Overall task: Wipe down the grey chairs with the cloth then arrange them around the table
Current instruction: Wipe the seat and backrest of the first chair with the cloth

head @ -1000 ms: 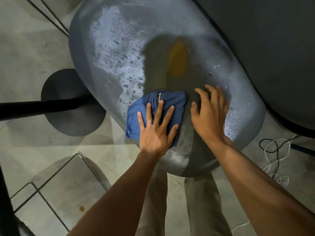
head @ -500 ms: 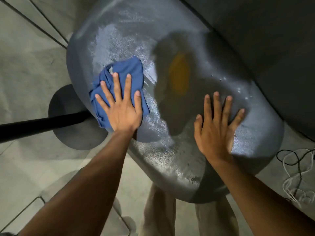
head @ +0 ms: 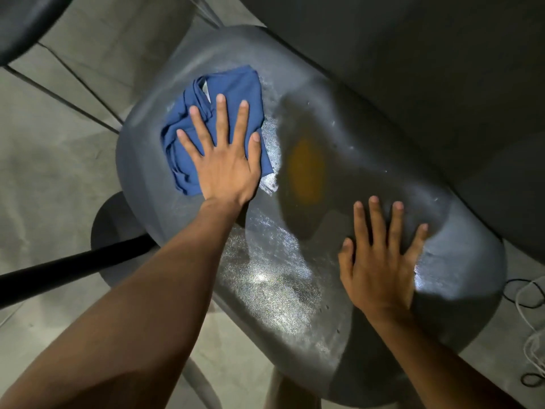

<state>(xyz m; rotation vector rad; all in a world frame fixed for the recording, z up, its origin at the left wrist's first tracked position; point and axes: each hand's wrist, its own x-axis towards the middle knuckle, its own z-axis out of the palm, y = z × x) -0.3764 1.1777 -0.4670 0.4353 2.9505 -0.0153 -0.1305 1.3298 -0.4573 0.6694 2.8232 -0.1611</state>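
Note:
A grey chair seat fills the middle of the view, wet and shiny in patches, with an orange mark near its centre. A crumpled blue cloth lies on the seat's far left part. My left hand presses flat on the cloth with fingers spread straight. My right hand rests flat on the bare seat at the near right, fingers spread, holding nothing.
A dark table edge runs along the upper right, close to the seat. A black round base and a black bar lie left of the seat. Cables trail on the floor at the right. Another dark seat shows top left.
My left hand slid the cloth from the seat's near edge to its far left part, leaving a wet streak. My right hand stayed flat on the seat.

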